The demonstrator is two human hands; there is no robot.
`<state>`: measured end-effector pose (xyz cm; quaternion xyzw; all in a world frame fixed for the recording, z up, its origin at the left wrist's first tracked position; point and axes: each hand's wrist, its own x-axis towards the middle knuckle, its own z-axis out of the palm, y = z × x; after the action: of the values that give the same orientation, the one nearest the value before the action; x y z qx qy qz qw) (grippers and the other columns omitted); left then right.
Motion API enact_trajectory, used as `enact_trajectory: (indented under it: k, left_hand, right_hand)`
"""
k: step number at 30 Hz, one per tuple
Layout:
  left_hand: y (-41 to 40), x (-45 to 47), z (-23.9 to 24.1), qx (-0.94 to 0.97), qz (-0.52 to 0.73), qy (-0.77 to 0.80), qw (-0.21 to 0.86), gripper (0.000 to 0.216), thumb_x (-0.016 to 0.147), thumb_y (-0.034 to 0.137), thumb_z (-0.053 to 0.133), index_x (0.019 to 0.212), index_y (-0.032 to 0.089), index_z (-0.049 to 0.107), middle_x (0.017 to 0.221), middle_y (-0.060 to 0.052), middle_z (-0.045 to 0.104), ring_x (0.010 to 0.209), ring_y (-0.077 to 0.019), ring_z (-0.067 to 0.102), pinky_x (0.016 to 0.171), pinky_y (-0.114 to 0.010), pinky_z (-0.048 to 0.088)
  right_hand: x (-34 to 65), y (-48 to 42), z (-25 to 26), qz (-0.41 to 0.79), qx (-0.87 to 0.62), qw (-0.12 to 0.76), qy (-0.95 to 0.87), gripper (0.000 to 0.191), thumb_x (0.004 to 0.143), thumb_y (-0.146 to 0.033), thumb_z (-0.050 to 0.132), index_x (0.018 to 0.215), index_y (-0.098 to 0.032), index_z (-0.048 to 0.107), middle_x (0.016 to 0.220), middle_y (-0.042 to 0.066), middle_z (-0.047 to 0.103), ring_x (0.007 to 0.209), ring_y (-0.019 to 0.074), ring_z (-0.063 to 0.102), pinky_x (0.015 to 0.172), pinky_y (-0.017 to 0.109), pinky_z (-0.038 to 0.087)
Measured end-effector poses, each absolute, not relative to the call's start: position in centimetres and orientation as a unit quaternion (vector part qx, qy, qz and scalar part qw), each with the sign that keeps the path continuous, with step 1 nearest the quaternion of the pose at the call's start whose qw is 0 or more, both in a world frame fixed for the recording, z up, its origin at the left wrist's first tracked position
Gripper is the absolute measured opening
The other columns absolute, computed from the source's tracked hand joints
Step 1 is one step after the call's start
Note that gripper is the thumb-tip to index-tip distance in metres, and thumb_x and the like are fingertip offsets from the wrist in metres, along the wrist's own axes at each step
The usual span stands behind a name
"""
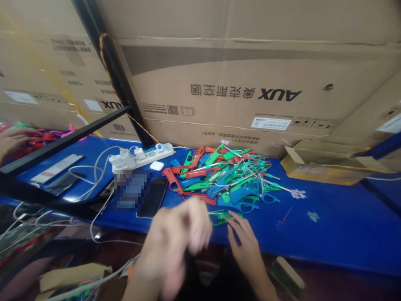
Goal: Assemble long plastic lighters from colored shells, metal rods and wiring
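Raised over the table's front edge, my left hand (181,234) is smeared by motion, its fingers curled; whether anything is in them I cannot make out. My right hand (246,240) rests at the edge with its fingertips on a green lighter casing (221,218), which lies flat and is partly hidden by both hands. A thin pale wire shows along that casing. Just behind lies a heap of gas lighters (216,175) with red, green and blue trigger handles, many with metal tubes and white wires.
Phones (153,196), a power strip (145,154) and a white case (157,166) lie left on the blue table (313,238). An open cardboard box (326,171) and small white pieces (312,216) are right. Another person's hand (14,140) works far left beyond a black frame (69,140).
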<state>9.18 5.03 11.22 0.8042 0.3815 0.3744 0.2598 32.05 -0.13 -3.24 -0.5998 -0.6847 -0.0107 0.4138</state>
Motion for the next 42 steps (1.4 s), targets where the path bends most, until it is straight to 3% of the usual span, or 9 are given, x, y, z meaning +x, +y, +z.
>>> enact_trajectory:
  k: [1,4,8,11,15,23,33,39,42]
  left_hand:
    - [7.2,10.7,11.0,0.806,0.378,0.364,0.274,0.026,0.099,0.041,0.064,0.078,0.031,0.076,0.099,-0.003,0.074,0.1,-0.0248,0.068,0.079,-0.039,0.059]
    - [13.0,15.4,9.8,0.802,0.398,0.354,0.27,0.03,0.107,0.033,0.049,0.099,0.023,0.076,0.114,-0.007,0.072,0.107,-0.0222,0.068,0.093,-0.038,0.057]
    - [18.0,21.0,8.2,0.838,0.345,0.349,0.237,0.023,0.104,0.03,0.053,0.11,0.02,0.073,0.11,-0.007,0.072,0.096,-0.0198,0.069,0.087,-0.032,0.056]
    - [20.1,24.6,7.6,0.876,0.286,0.336,0.192,0.018,0.1,0.024,0.06,0.11,0.02,0.074,0.114,-0.008,0.07,0.112,-0.0234,0.064,0.102,-0.035,0.049]
    - [21.2,28.2,6.7,0.903,0.214,0.351,0.124,0.02,0.095,0.014,0.061,0.108,0.016,0.076,0.119,-0.016,0.066,0.122,-0.0325,0.057,0.104,-0.047,0.045]
    - [21.6,29.6,6.0,0.915,0.176,0.357,0.061,0.021,0.099,0.029,0.063,0.113,0.015,0.07,0.126,-0.011,0.065,0.123,-0.0286,0.058,0.106,-0.052,0.045]
    - [19.9,24.6,9.5,0.889,0.156,0.424,0.079,0.02,0.099,0.023,0.057,0.105,0.018,0.075,0.102,-0.012,0.079,0.101,-0.0285,0.074,0.092,-0.038,0.051]
    - [17.7,20.5,9.3,0.833,0.133,0.53,0.092,0.013,0.088,0.015,0.061,0.083,0.015,0.074,0.084,-0.016,0.078,0.088,-0.0345,0.077,0.081,-0.041,0.054]
    - [17.1,18.5,8.5,0.792,0.164,0.578,0.109,0.011,0.087,0.018,0.061,0.085,0.015,0.072,0.083,-0.017,0.077,0.086,-0.0362,0.076,0.076,-0.041,0.055]
  right_hand:
    - [32.0,-0.1,-3.2,-0.012,-0.598,0.419,-0.683,0.025,0.102,-0.018,0.054,0.12,-0.023,0.07,0.129,0.012,0.071,0.118,0.0263,0.069,0.102,0.046,0.057]
    - [31.9,0.1,-3.1,-0.015,-0.592,0.431,-0.681,0.024,0.102,-0.017,0.055,0.119,-0.022,0.069,0.128,0.011,0.071,0.117,0.0252,0.069,0.1,0.043,0.058]
    - [31.8,0.2,-3.1,-0.023,-0.592,0.436,-0.677,0.021,0.102,-0.017,0.055,0.117,-0.022,0.069,0.126,0.012,0.072,0.114,0.0252,0.07,0.1,0.043,0.057]
    - [31.7,0.2,-3.1,-0.016,-0.598,0.435,-0.672,0.02,0.102,-0.017,0.054,0.114,-0.021,0.069,0.124,0.012,0.072,0.113,0.0255,0.07,0.097,0.043,0.058]
    - [31.6,0.2,-2.9,-0.003,-0.601,0.437,-0.669,0.021,0.102,-0.017,0.053,0.115,-0.021,0.069,0.125,0.012,0.071,0.113,0.0252,0.069,0.094,0.041,0.06]
    - [31.7,0.2,-3.1,-0.015,-0.603,0.434,-0.669,0.02,0.102,-0.019,0.054,0.114,-0.022,0.07,0.126,0.011,0.072,0.113,0.0256,0.07,0.101,0.046,0.057]
    - [31.7,0.2,-2.7,0.006,-0.597,0.451,-0.664,0.02,0.102,-0.017,0.055,0.114,-0.022,0.069,0.127,0.012,0.07,0.117,0.0257,0.067,0.097,0.042,0.059]
    - [31.9,0.3,-2.7,0.0,-0.588,0.458,-0.667,0.019,0.101,-0.015,0.056,0.114,-0.022,0.068,0.127,0.011,0.069,0.117,0.0231,0.066,0.097,0.038,0.057]
    - [31.9,0.3,-2.8,-0.001,-0.587,0.459,-0.667,0.019,0.101,-0.014,0.056,0.115,-0.022,0.068,0.127,0.011,0.069,0.117,0.0226,0.065,0.097,0.038,0.057]
